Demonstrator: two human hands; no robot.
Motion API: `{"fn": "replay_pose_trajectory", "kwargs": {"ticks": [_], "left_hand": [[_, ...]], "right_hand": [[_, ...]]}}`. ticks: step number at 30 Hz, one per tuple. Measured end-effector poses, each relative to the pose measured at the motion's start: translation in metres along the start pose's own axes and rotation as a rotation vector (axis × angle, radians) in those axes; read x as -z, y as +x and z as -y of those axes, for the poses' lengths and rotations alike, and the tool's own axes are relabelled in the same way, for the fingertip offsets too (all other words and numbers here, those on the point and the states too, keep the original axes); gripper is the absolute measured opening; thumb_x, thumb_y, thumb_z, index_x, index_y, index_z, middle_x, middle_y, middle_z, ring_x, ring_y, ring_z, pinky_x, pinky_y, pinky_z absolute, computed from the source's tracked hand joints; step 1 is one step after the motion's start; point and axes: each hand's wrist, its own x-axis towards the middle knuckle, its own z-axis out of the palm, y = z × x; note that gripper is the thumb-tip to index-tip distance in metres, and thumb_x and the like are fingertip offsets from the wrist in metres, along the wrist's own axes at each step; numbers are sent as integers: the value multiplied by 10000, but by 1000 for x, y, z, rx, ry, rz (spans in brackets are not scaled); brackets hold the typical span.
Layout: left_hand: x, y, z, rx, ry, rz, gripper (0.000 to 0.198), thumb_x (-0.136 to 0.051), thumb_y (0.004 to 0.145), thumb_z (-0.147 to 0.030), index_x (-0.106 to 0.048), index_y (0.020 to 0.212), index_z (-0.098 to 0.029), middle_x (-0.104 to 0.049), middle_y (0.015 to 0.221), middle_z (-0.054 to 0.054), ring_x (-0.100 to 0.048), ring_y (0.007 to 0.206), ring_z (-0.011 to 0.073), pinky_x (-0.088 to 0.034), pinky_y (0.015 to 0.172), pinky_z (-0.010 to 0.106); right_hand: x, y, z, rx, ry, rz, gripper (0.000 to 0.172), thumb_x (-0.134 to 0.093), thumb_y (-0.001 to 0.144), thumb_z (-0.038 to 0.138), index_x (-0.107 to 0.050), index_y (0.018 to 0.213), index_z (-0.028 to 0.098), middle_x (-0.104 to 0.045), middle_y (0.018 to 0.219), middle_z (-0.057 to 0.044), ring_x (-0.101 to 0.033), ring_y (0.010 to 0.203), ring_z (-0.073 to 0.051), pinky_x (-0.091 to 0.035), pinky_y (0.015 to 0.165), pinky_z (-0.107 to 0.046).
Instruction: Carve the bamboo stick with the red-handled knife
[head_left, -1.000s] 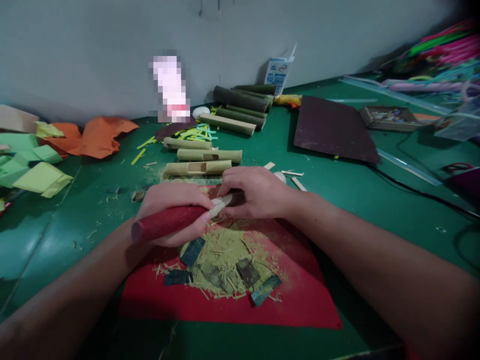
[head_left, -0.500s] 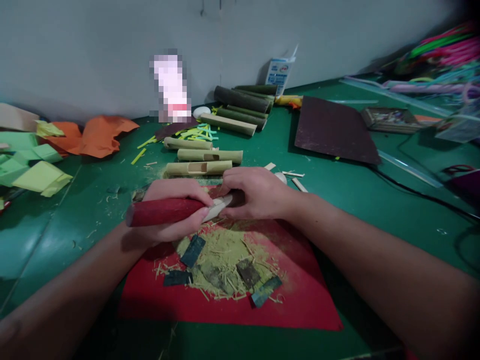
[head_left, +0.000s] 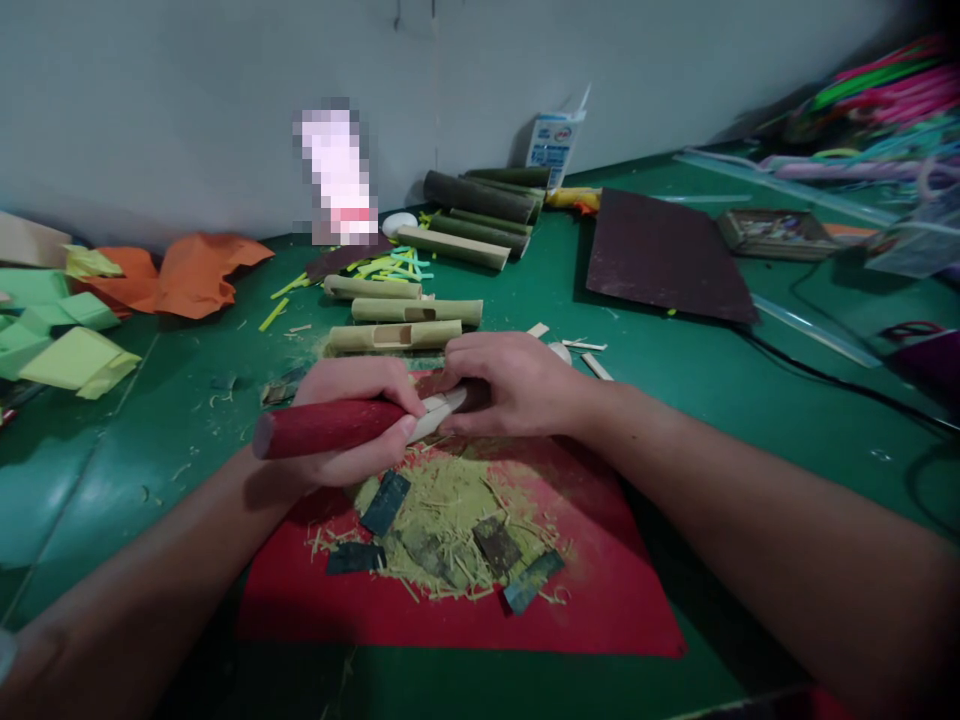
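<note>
My left hand (head_left: 352, 400) is closed around the thick red handle (head_left: 330, 428) of a tool, whose butt end points left. At its front, a pale piece (head_left: 439, 415) shows between my two hands; I cannot tell whether it belongs to the tool or is bamboo. My right hand (head_left: 517, 385) curls over the far end of that piece, hiding most of what it grips. Beneath both hands lies a red sheet (head_left: 600, 610) covered with yellowish dust and shavings (head_left: 450, 500). Several dark bamboo chips (head_left: 386, 502) are scattered over the dust.
Beyond my hands, three cut bamboo tubes (head_left: 420, 312) lie in a row, with darker bamboo pieces (head_left: 480, 200) behind. Orange paper (head_left: 214, 275) and green-yellow paper (head_left: 75, 350) are at left. A dark brown board (head_left: 667, 255), a small tray (head_left: 776, 212) and a carton (head_left: 553, 140) stand further back.
The view has shifted very slightly. Both hands keep the same grip in nearly the same place, with the red handle tipped a touch lower at its left end.
</note>
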Motion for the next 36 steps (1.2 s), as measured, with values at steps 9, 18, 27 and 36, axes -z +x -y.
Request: {"fn": "replay_pose_trajectory", "kwargs": {"ticks": [9,18,27,36], "left_hand": [[5,-9,4,-15,43,-88,66,-625,828,-201,-689,835,-214,-693,756,-10,-623,647,122,-485,598,253],[6,-4,2,33,80,9,82,-659,854,-244,-718,909,-232,-744,864,30,-690,746,172,-517,630,291],[1,-3,2,66,-1,-14,46,-635,842,-231,-677,827,-219,-692,774,8,-626,666,146,-462,573,281],[1,-5,5,6,16,-47,62,-624,826,-207,-652,775,-229,-671,726,-2,-613,628,142,-463,553,284]], "right_hand": [[0,1,1,-27,0,-1,301,-783,752,387,-738,978,193,-596,814,6,-533,759,-141,-294,643,-261],[-1,2,2,-34,-30,-9,263,-755,769,418,-677,850,180,-552,778,10,-459,696,-128,-263,624,-265],[-1,2,3,-37,-7,-8,255,-759,758,408,-657,804,179,-558,773,9,-466,703,-129,-267,633,-267],[1,1,3,-34,5,2,257,-767,754,401,-698,888,192,-580,797,8,-505,733,-137,-280,635,-267]]}}
